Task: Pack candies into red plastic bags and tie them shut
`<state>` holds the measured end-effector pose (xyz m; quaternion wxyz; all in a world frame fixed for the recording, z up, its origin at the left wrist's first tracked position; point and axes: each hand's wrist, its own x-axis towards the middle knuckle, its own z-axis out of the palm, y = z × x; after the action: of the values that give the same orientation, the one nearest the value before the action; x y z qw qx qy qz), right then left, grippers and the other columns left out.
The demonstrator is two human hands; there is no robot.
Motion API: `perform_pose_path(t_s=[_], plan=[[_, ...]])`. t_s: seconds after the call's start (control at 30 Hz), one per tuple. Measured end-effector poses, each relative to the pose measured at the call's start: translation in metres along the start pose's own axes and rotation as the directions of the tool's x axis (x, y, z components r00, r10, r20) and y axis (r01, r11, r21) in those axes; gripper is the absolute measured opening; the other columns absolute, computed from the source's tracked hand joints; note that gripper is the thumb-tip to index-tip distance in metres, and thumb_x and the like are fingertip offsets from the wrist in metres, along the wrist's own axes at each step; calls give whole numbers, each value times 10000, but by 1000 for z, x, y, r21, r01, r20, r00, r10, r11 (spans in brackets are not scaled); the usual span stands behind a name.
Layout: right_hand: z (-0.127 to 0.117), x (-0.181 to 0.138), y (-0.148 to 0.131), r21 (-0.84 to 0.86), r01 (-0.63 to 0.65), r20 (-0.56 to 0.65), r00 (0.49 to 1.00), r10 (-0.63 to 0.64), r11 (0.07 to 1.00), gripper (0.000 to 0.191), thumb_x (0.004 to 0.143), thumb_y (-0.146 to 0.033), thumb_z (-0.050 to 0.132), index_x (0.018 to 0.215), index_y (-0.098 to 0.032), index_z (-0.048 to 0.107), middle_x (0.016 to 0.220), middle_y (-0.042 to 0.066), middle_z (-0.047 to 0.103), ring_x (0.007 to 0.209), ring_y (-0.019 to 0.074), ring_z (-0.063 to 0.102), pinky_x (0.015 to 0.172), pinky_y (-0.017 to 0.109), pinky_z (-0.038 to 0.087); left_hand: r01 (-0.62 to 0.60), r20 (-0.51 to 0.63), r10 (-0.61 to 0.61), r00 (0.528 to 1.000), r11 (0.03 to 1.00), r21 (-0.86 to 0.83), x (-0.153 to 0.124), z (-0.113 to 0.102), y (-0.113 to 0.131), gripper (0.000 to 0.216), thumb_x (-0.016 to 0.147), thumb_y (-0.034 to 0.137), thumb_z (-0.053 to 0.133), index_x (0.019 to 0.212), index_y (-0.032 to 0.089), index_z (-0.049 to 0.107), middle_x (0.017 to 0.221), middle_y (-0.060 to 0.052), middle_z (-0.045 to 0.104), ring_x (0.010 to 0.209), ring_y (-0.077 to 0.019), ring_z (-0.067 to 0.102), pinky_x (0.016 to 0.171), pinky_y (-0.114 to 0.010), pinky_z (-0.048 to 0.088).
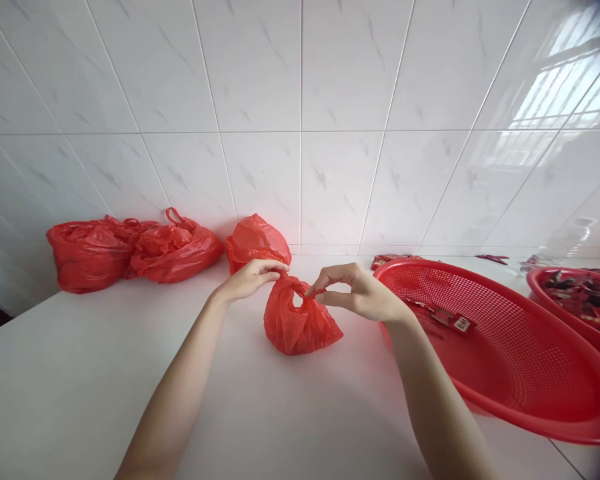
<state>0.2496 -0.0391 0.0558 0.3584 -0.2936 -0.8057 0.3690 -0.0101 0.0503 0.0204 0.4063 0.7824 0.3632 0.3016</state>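
Note:
A small red plastic bag stands on the white table in front of me, its handles drawn up and a gap showing between them. My left hand pinches the bag's upper left part, thumb and fingers together. From the other side, my right hand grips the right handle between thumb and forefinger. What the bag holds is hidden by the plastic. Just behind it, close to the wall, sits another red plastic bag, partly covered by my left hand.
Two filled red bags, one bulky and one with a raised handle loop, lie at the left by the tiled wall. A large red basket with a few packets stands right. Beyond it is a second basket full of wrapped packets.

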Motion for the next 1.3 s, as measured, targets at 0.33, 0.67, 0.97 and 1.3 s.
perform_pose_path(t_s=[0.33, 0.67, 0.97, 1.3], plan=[[-8, -7, -13, -80, -84, 291, 951, 103, 993, 112, 802, -175, 633, 703, -187, 685, 726, 1, 699, 704, 161, 623, 694, 301, 485, 71, -16, -69, 997, 986, 153, 13, 6, -43, 314, 803, 398, 612, 990, 168, 717, 1004, -84, 724, 989, -245, 653, 927, -394, 495], [12, 9, -4, 96, -55, -315, 945, 83, 994, 234, 875, -388, 629, 791, -170, 627, 674, 22, 665, 608, 142, 627, 536, 256, 477, -212, -14, 212, 977, 976, -49, -10, 18, 31, 369, 794, 261, 674, 1157, 200, 660, 1194, -111, 639, 1181, -268, 565, 1000, -416, 459], [14, 15, 8, 90, -5, -370, 928, 38, 996, 422, 754, -409, 772, 1101, -200, 653, 1028, 78, 680, 946, 211, 645, 822, 360, 534, -254, -101, 260, 960, 964, 75, -15, 54, 59, 230, 914, 384, 575, 881, 192, 696, 923, -52, 642, 901, -197, 595, 843, -331, 475], [50, 35, 72, 313, -217, 122, 975, 188, 924, 315, 824, -470, 688, 832, -159, 634, 753, -19, 585, 710, 133, 544, 716, 294, 445, -296, -296, 291, 910, 955, 29, -17, 44, 59, 250, 909, 375, 592, 771, 178, 661, 847, -37, 609, 851, -179, 573, 817, -314, 474]])
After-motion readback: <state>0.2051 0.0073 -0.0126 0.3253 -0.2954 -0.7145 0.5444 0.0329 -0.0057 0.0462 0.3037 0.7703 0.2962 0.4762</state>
